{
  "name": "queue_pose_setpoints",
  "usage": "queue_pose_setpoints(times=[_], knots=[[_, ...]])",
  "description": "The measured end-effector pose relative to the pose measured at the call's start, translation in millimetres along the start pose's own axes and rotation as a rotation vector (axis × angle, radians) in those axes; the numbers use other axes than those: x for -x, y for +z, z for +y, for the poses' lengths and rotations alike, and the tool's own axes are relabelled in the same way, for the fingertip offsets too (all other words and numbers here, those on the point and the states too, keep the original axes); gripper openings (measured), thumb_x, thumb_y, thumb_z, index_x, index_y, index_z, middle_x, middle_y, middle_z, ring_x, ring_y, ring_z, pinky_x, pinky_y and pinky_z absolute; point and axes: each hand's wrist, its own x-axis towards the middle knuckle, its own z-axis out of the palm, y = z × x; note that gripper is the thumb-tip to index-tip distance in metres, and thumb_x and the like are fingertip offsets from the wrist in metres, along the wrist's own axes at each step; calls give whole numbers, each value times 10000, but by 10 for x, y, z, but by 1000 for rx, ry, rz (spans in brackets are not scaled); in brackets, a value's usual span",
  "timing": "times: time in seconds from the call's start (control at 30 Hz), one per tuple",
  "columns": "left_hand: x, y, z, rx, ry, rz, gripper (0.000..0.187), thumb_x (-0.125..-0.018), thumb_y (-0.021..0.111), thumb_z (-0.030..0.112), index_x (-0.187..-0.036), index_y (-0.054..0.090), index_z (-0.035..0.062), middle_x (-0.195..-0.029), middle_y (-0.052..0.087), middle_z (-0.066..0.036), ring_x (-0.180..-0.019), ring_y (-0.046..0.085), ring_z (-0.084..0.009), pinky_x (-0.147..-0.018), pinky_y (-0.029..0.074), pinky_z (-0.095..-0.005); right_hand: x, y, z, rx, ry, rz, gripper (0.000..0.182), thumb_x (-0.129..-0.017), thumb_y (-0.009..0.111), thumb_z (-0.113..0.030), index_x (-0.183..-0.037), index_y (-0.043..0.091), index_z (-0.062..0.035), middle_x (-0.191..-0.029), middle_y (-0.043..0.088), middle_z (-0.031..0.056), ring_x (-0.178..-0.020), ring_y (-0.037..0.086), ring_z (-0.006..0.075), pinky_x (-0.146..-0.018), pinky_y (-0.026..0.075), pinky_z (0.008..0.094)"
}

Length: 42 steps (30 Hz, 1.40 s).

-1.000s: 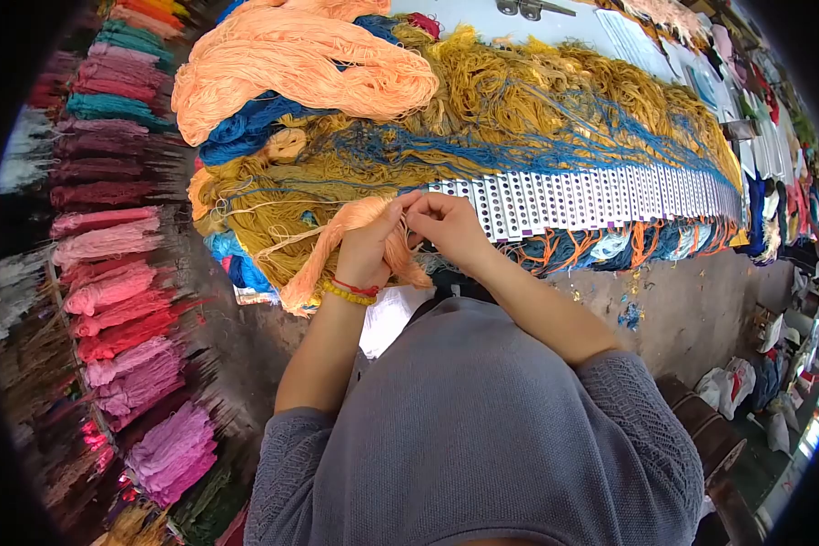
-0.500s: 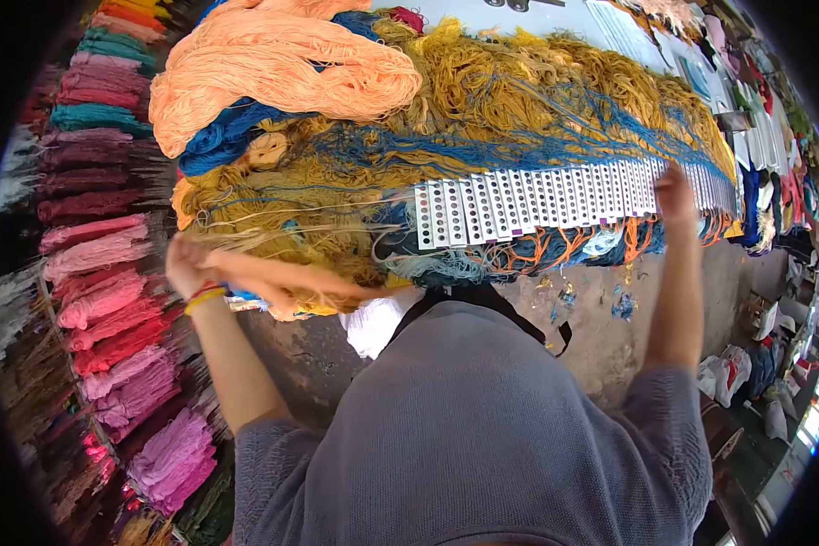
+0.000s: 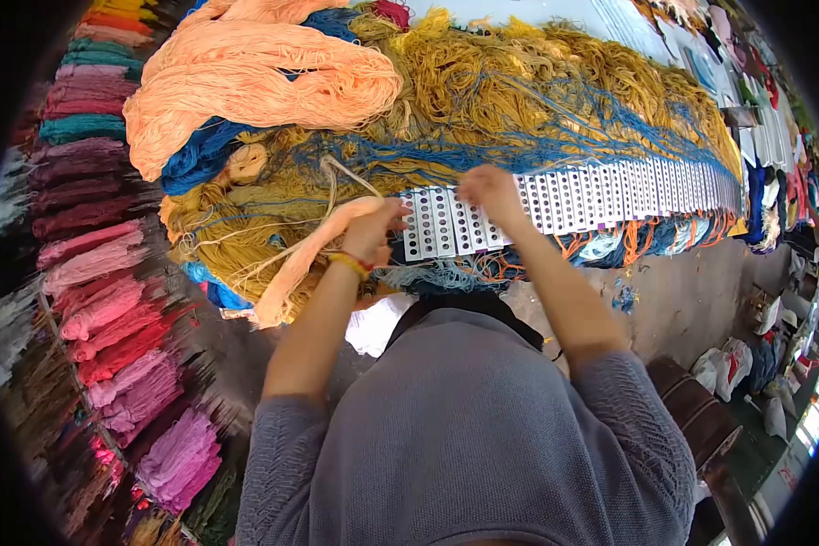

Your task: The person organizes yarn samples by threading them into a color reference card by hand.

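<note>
Near the left end of the row of white punched cards point(image 3: 569, 202), my left hand point(image 3: 369, 235) is closed on a peach yarn bundle point(image 3: 302, 264), which hangs down and to the left. My right hand point(image 3: 490, 193) is over the cards, a little to the right of my left hand; its fingers are bent, and whether they pinch a strand is too small to tell. Mustard yarn point(image 3: 482, 82) and blue strands point(image 3: 555, 156) lie behind the cards. A pale loose strand point(image 3: 332, 173) rises beside my left hand.
A large peach skein point(image 3: 264, 77) lies on blue yarn point(image 3: 196, 164) at the upper left. Pink, red and teal skeins point(image 3: 100, 300) line the left side. Below the cards hang orange and blue threads point(image 3: 632, 238). Bags point(image 3: 723, 369) stand on the floor at right.
My left hand has moved right to the cards' left end with the peach bundle. My right hand has swung left from the far right of the cards to near my left hand.
</note>
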Motion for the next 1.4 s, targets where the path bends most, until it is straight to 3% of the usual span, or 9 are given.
queue_pose_setpoints(times=[0.17, 0.7, 0.8, 0.9, 0.93, 1.0, 1.17, 1.27, 1.4], knots=[[-418, 113, -200, -198, 129, -214, 260, -817, 469, 102, -1038, 532, -19, -886, 610, -67, -750, 598, -147, -666, 470, -256, 8, 421, 93, 579, -50, -18, 180, -783, 539, -216, -829, 595, -51, -680, 611, 95, -634, 601, 222, -587, 469, 326], [-404, 146, -113, -480, 105, -60, 220, -806, 480, 212, -808, 611, 36, -703, 621, -45, -610, 606, -129, -573, 448, -241, 36, 453, 151, 517, -67, 12, 142, -737, 578, -232, -818, 591, -117, -711, 616, 71, -663, 597, 270, -588, 474, 363], [-69, 104, 188, 67, 112, -174, 149, -805, 496, 113, -852, 600, 17, -574, 508, -23, -423, 376, -62, -363, 247, -167, 53, 411, 186, 578, -205, 72, 127, -720, 589, -194, -806, 592, -100, -731, 611, 93, -670, 592, 275, -589, 470, 364], [77, 108, 315, 374, 29, -363, 158, -810, 477, 86, -852, 581, -25, -572, 503, -27, -422, 373, -57, -367, 245, -159, 56, 411, 120, 527, -94, -1, 135, -712, 616, -176, -787, 590, -67, -717, 607, 86, -628, 585, 228, -569, 463, 335], [55, 174, 347, 198, 59, -338, 255, -828, 505, 114, -1045, 536, -17, -562, 492, -11, -414, 374, -51, -354, 242, -160, 34, 390, 123, 529, -95, 2, 135, -712, 616, -176, -787, 590, -67, -717, 607, 86, -628, 585, 228, -569, 463, 335], [-136, 292, 192, -180, 18, -273, 229, -828, 515, 155, -1005, 566, 19, -570, 503, -22, -449, 421, -64, -391, 299, -172, -8, 323, 141, -89, 116, -167, 108, -747, 621, -132, -799, 593, -41, -712, 592, 32, -608, 529, 102, -562, 427, 240], [-337, 62, 0, -720, 690, 13, 169, -798, 552, 153, -656, 548, 61, -576, 494, -2, -501, 475, -89, -453, 368, -220, -12, 310, 322, 204, -16, -11, 331, -677, 669, -188, -960, 570, -48, -882, 579, 61, -666, 544, 139, -635, 457, 272], [41, -560, 271, -72, 271, 48, 154, -799, 530, 176, -658, 516, 116, -573, 461, 35, -415, 379, -77, -358, 281, -238, -33, 341, 280, 266, 37, 5, 400, -664, 654, -204, -1020, 540, -63, -893, 569, 71, -694, 551, 170, -659, 459, 291], [578, -1933, 455, 500, 457, 313, 165, -798, 525, 211, -886, 503, 73, -828, 545, -88, -671, 552, -221, -616, 473, -358, -38, 339, 293, 283, 44, -4, 403, -657, 652, -194, -1022, 538, -69, -888, 562, 59, -720, 552, 177, -671, 457, 298]])
